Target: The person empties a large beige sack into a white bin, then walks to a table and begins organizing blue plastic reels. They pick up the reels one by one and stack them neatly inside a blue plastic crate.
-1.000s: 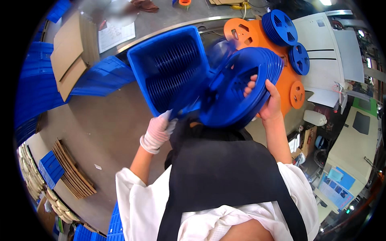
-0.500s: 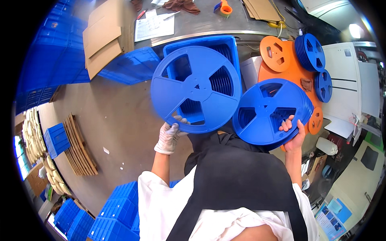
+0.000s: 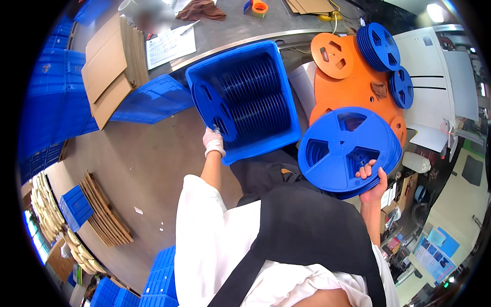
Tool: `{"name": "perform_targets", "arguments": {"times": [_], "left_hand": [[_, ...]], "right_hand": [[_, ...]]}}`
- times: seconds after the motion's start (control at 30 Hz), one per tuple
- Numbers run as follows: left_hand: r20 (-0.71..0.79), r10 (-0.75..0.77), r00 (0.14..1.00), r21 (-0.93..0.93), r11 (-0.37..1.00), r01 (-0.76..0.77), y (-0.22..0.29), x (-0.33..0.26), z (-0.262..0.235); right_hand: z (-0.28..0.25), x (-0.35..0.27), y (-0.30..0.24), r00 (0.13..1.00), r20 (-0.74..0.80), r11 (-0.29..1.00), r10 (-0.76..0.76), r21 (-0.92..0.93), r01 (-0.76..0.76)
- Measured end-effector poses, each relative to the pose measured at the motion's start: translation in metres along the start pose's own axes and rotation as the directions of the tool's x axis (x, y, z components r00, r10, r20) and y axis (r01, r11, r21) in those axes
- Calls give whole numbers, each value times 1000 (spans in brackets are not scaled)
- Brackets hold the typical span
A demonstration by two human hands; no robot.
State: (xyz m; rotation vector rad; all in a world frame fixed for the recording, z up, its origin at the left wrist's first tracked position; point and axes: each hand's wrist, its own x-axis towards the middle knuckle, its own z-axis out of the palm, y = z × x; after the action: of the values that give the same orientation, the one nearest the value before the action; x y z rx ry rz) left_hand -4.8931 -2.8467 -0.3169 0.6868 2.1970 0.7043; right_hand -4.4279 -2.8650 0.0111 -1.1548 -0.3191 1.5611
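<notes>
My left hand (image 3: pixel 214 142), in a whitish glove, is closed on the lower edge of a blue spoked reel disc (image 3: pixel 203 97). That disc stands tilted at the left side of a blue plastic bin (image 3: pixel 287 97), partly inside it. Two rows of similar dark blue discs (image 3: pixel 258 110) stand on edge in the bin, packed close. Bare, my right hand (image 3: pixel 375 185) holds a stack of blue reel discs (image 3: pixel 333 148) by its lower right part. Its fingers hook through an opening of the top disc, and the thumb lies along the rim.
Right of the bin is an orange surface (image 3: pixel 337 94) carrying an orange disc (image 3: pixel 332 55) and blue reel stacks (image 3: pixel 378 47). Folded cardboard (image 3: pixel 110 61) leans at the left beside blue crates (image 3: pixel 59 97). A metal workbench (image 3: pixel 230 23) with papers and a tape dispenser (image 3: pixel 255 7) runs behind.
My left hand has brought its disc from face-up above the bin to a steep tilt at the bin's left side, uncovering the rows. My right hand keeps its stack.
</notes>
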Motion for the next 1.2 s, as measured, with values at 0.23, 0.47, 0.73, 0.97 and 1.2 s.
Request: {"name": "perform_targets", "arguments": {"times": [0.23,0.47,0.73,0.97,1.2], "left_hand": [[89,32,996,146,988,-44,-2,36,33],[255,-168,952,250,963,103,-21,41,41],[471,655,590,7,667,-745,120,-115,-19],[399,896,-195,-135,-153,-979,236,-186,-62],[561,820,-108,-36,-106,-994,211,-205,-91]], "right_hand": [[-17,-19,2,992,-105,997,-67,41,72],[-7,-21,5,992,-118,996,-46,70,54],[13,1,-18,957,271,959,-107,284,27],[30,24,-15,817,559,866,-140,469,-173],[38,33,-5,782,622,897,-46,371,-242]]}}
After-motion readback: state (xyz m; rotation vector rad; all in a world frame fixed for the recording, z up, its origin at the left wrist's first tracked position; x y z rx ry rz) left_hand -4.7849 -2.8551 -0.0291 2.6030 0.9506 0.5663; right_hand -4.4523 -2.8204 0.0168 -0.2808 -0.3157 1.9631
